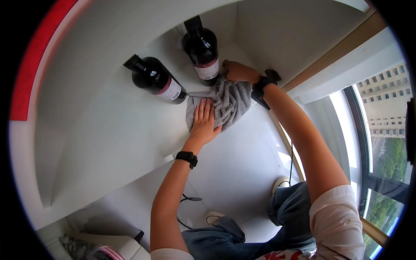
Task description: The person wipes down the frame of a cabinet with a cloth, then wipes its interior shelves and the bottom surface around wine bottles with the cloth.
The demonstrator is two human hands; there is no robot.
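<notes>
A grey cloth (234,102) lies bunched on a white shelf surface (108,121). My left hand (203,121) rests flat on the cloth's near-left part, fingers stretched out. At the far right side of the cloth, my right hand (241,72) is closed, with bunched fabric directly beneath it; its fingertips are partly hidden. Close to its knuckles stands a dark bottle (203,54) with a white and red label. A second dark bottle (156,80) of the same look stands to the left, beyond my left hand's fingertips.
Light walls (286,39) enclose the shelf at the back. A wooden edge (338,54) runs along the right, near a window (383,108). Below the shelf are a black cable (190,198), my shoes and a white object (112,242) with a plastic bag (82,249).
</notes>
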